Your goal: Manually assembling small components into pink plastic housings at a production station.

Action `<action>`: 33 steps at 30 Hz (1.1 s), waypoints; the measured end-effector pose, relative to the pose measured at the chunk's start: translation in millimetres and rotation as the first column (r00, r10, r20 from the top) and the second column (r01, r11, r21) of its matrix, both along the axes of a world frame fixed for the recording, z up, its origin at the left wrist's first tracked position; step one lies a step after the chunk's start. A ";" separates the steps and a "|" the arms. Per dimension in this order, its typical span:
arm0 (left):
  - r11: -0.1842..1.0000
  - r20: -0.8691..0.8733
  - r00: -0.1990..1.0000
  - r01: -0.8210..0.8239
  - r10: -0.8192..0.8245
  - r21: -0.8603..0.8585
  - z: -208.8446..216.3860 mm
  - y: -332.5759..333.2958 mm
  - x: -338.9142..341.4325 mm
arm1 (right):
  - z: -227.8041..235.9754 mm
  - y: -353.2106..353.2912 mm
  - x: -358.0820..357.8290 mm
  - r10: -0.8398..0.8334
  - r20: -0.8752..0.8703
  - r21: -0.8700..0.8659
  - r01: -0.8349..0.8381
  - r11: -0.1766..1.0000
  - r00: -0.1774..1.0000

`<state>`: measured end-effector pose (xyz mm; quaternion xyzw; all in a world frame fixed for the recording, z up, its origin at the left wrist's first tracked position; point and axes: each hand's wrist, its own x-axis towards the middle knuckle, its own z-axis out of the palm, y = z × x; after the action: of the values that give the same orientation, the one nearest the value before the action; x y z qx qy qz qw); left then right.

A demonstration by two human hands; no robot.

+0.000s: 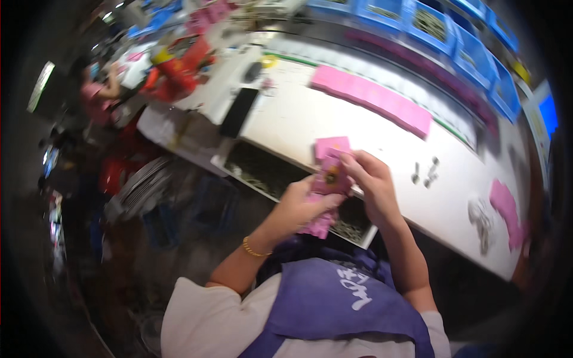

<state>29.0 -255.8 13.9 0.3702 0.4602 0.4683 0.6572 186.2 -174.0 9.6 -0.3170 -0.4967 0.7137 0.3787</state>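
Note:
Both my hands are raised over an open drawer [371,236] at the near edge of the white table. In my left hand [303,206] are several pink card-like pieces, some hanging below the palm. My right hand [371,178] pinches the upper right side of a pink card [329,174], which carries a small dark and yellowish spot at its middle. Another flat pink piece [332,143] shows just beyond the fingers. Blur hides whether these pieces are joined. Small metallic parts [256,170] lie inside the drawer, partly covered by my hands.
A row of pink blocks [371,100] lies across the table [286,113]. Small dark metal parts [431,173], a clear plastic bag [480,224] and a pink strip [506,209] lie at right. Blue bins [430,27] line the back. A co-worker [98,98] sits far left.

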 end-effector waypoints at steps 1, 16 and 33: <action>1.000 -0.117 0.993 -0.019 0.016 -0.022 1.2 2.3 2.4 | 0.0 4.2 1.9 -0.046 0.019 -0.011 0.047 0.999 0.999; 0.622 -0.730 0.478 0.397 0.488 0.675 1.0 7.5 2.2 | -19.2 18.5 8.9 0.280 -0.297 -0.396 -0.384 0.834 0.913; 0.673 -0.755 0.360 0.347 0.548 0.653 -12.3 12.5 2.0 | -27.3 -13.6 15.7 -0.254 0.197 0.823 -0.019 0.568 0.947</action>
<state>31.0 -243.3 1.6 0.7600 0.5404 0.3593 0.0361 202.0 -187.7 -17.8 -0.2417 -0.7966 0.3221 0.4508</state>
